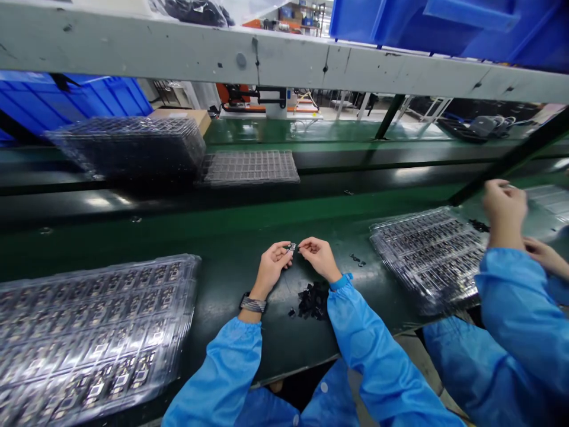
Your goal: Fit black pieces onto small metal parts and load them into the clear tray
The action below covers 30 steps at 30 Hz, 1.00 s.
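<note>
A small circuit board (292,247) is pinched between the thumb and fingers of my left hand (270,268), above the green work surface (267,365). Close to the board's right side, my right hand (322,260) has its thumb and forefinger pressed together. Whatever sits in that pinch is too small to make out. Beneath my hands, nearer to the right forearm, lies a heap of small black parts (313,301). To my left a clear plastic tray (192,279) carries rows of circuit boards.
At the right, another stack of filled trays (382,237) stands by a co-worker's raised hand (504,207) and blue sleeve (511,296). Clear trays (128,142) are stacked at the back left, with a lower one (253,166) beside them. A grey shelf beam (284,59) crosses overhead.
</note>
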{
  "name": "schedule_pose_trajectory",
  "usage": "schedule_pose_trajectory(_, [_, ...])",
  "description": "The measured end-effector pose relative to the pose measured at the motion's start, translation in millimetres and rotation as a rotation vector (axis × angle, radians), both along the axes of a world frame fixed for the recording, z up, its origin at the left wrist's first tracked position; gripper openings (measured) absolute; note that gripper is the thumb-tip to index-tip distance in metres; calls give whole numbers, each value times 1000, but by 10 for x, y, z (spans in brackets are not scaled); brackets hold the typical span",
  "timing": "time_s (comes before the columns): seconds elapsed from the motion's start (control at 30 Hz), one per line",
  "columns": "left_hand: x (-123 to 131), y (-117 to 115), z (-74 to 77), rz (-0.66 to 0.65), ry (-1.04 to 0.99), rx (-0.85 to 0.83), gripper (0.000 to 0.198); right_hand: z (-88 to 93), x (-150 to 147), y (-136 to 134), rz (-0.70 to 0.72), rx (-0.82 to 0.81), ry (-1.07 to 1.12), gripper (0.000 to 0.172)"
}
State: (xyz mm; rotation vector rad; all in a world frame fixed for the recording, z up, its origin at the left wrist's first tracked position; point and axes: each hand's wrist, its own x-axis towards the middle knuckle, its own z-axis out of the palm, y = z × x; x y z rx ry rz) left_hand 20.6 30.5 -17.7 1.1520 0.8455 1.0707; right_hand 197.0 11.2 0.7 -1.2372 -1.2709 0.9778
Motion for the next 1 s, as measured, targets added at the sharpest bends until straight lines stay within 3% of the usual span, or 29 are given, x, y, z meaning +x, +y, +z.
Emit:
schedule_pose_trajectory(0.63, [25,-14,-5,-72,45,-27,48,-24,20,-32,5,48,-219,12])
schedule_pose_trajectory(1.0, [-6,-17,18,-121,-3,-37,48,24,104,-13,81,-67,67,28])
